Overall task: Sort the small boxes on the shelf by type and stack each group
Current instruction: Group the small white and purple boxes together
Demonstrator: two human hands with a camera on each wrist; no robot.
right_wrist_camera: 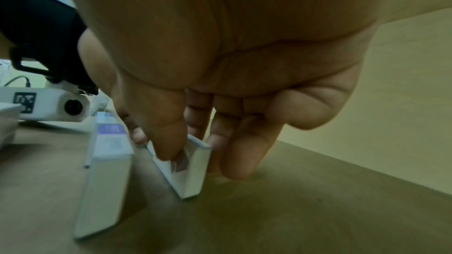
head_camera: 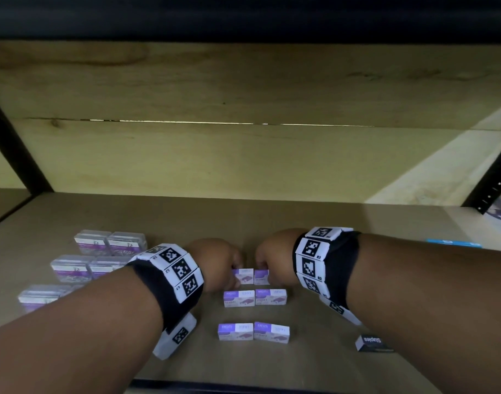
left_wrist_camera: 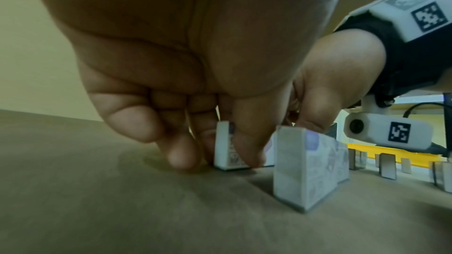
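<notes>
Head view is showing our two hands reaching onto the wooden shelf (head_camera: 300, 223). Our left hand (head_camera: 215, 263) is pinching a small purple and white box (head_camera: 243, 275) between thumb and fingers. Our right hand (head_camera: 274, 258) is pinching the box just beside it (head_camera: 261, 275) the same way. These two boxes are sitting side by side at the back of the middle group. In the left wrist view, our left fingers (left_wrist_camera: 183, 154) are touching the shelf next to that box (left_wrist_camera: 225, 146). In the right wrist view, our right thumb (right_wrist_camera: 166, 142) is pressing on the front of its box (right_wrist_camera: 190, 171).

Two more pairs of purple and white boxes (head_camera: 255, 297) are lying in front of them, nearer to us. Clear boxes with purple labels (head_camera: 110, 243) are sitting in pairs on the left. A dark box that says Staples (head_camera: 371, 342) is lying alone on the right, partly hidden under our right arm.
</notes>
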